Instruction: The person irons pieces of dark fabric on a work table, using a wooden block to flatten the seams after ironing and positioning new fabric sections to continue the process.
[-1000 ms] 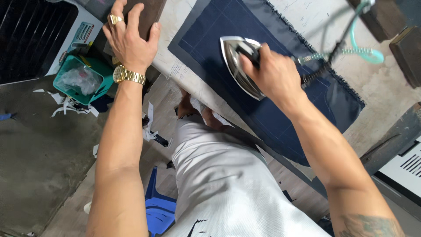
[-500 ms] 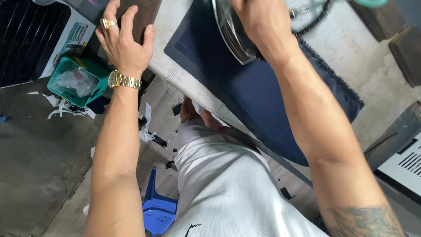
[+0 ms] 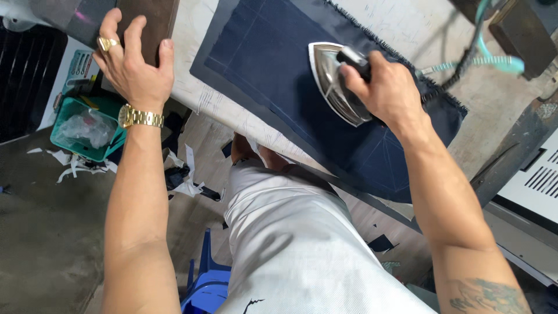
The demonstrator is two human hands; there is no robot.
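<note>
Right hand point(image 3: 388, 93) clamped on steam iron point(image 3: 334, 81) handle, soleplate on navy fabric point(image 3: 273, 64). Iron likely heavy; fabric soft. Left hand point(image 3: 135, 70) grips brown block point(image 3: 148, 26).

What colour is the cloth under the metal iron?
Dark navy blue flat cloth with faint pale lines, under the silver metal iron; head view.

Navy cloth point(image 3: 279, 75) (pale chalk lines), silver iron point(image 3: 331, 81), teal hose point(image 3: 494, 58), green basket point(image 3: 87, 125).
</note>
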